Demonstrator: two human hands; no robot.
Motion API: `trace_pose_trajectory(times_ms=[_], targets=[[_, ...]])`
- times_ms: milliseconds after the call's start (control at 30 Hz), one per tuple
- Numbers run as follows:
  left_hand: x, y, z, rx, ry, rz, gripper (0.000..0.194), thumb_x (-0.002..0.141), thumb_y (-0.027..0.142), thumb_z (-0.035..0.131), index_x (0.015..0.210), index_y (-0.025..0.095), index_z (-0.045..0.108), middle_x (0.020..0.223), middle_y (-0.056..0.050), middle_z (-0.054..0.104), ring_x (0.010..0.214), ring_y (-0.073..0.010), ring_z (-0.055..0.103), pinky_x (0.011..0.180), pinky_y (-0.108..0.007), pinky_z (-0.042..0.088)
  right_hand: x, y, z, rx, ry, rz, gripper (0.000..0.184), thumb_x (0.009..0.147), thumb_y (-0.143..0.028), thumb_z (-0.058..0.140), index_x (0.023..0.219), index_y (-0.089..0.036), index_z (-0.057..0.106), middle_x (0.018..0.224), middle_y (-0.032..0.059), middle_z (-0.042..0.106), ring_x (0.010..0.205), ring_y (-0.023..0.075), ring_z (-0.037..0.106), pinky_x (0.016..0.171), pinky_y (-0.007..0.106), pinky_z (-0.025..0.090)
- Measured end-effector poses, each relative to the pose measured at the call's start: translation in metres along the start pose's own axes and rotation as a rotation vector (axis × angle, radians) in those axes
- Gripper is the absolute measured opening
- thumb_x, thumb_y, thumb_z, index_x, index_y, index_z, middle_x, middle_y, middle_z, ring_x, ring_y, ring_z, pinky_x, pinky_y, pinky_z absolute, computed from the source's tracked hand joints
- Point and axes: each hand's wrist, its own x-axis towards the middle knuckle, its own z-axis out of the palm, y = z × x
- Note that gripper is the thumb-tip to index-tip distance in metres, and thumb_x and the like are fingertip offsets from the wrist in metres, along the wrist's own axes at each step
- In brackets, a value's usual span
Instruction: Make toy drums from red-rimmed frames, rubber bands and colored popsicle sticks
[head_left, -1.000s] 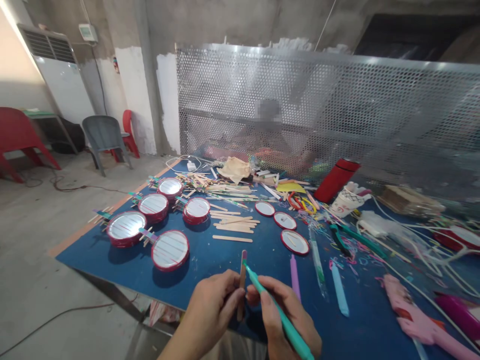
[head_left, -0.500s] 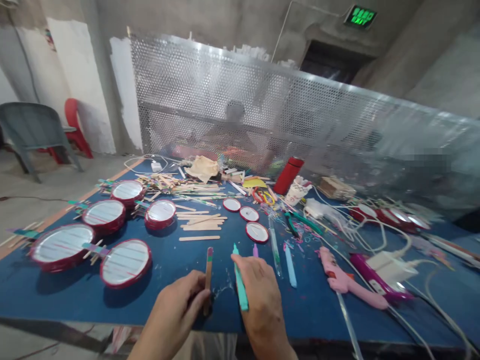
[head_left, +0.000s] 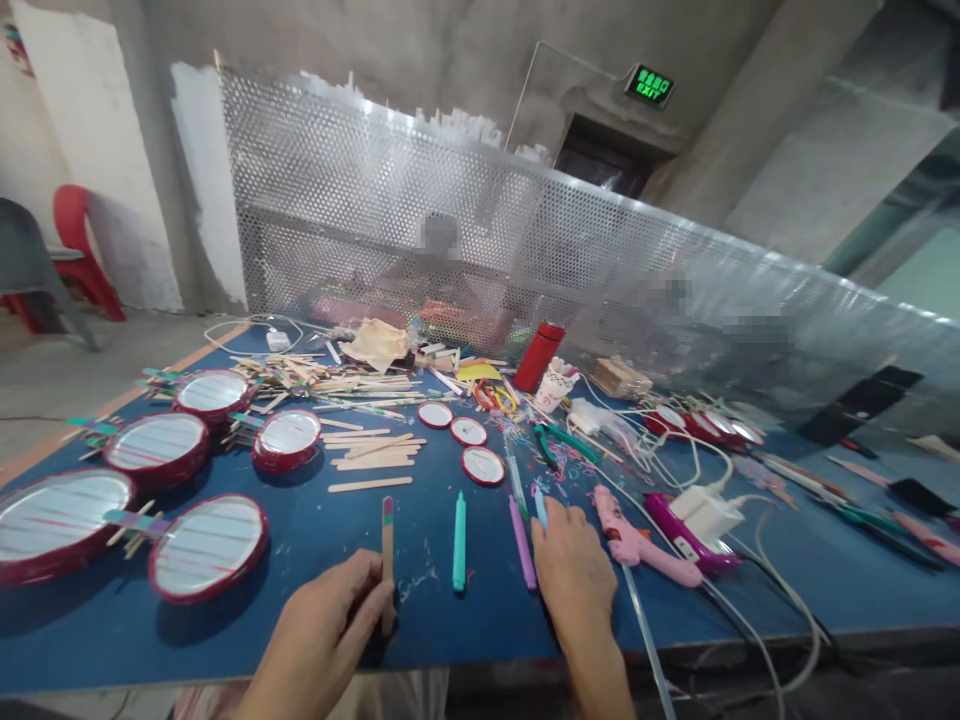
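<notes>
My left hand pinches a wooden craft stick upright near the table's front edge. Purple and green bands colour the stick's top end. My right hand is closed over a light blue marker, and only the marker's upper end shows past the fingers. Just left of that hand lies a purple marker. A turquoise marker rests on the blue table between my two hands. Plain craft sticks lie in a loose row beyond the left hand.
Several red-rimmed round pieces with coloured stick necks stand on the left. Right of my right hand are a pink glue gun, a purple power strip and white cables. Pliers, a red bottle and small round discs lie further back.
My right hand has let go of the turquoise marker, leaving it on the table, and moved right onto the light blue marker. My left hand still holds the stick. The view has turned right.
</notes>
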Motion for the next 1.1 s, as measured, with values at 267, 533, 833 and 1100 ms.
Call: trace_pose_trajectory(times_ms=[267,533,833,1100], targets=[[0.002,0.0,0.001,0.062,0.006,0.009,0.025,0.094,0.031,0.042,0.076,0.023,0.056,0.067,0.004,0.064,0.063,-0.0139,0.06,0.062,-0.019,0.043,0.001,-0.01,0.004,0.137,0.002,0.137,0.038,0.089,-0.015,0.038,0.121,-0.012,0.058,0.095,0.0135,0.071,0.059,0.0216,0.068,0.042,0.026,0.035],[0.0,0.007,-0.001,0.113,-0.003,-0.04,0.025,0.094,0.027,0.04,0.072,0.023,0.05,0.068,0.002,0.065,0.065,-0.0148,0.06,0.062,-0.021,0.041,-0.009,-0.01,-0.016,0.743,0.197,0.116,0.041,0.092,-0.034,0.03,0.107,-0.014,0.063,0.094,0.0118,0.068,0.084,0.022,0.066,0.069,0.032,0.051],[-0.001,0.014,-0.001,0.093,-0.008,-0.108,0.022,0.092,0.02,0.044,0.072,0.021,0.053,0.072,-0.001,0.069,0.067,-0.016,0.062,0.063,-0.022,0.042,-0.06,-0.075,-0.035,1.988,-0.151,0.194,0.027,0.08,-0.031,0.071,0.106,-0.024,0.063,0.086,0.0027,0.071,0.057,0.013,0.061,0.051,0.025,0.049],[-0.004,0.016,0.0,0.005,0.01,-0.074,0.023,0.091,0.016,0.047,0.069,0.021,0.053,0.065,0.002,0.067,0.062,-0.0135,0.061,0.061,-0.019,0.04,-0.078,-0.106,-0.043,1.659,0.289,-0.124,0.011,0.087,-0.032,0.063,0.082,-0.024,0.07,0.071,-0.0021,0.063,0.062,0.0121,0.058,0.061,0.024,0.044]])
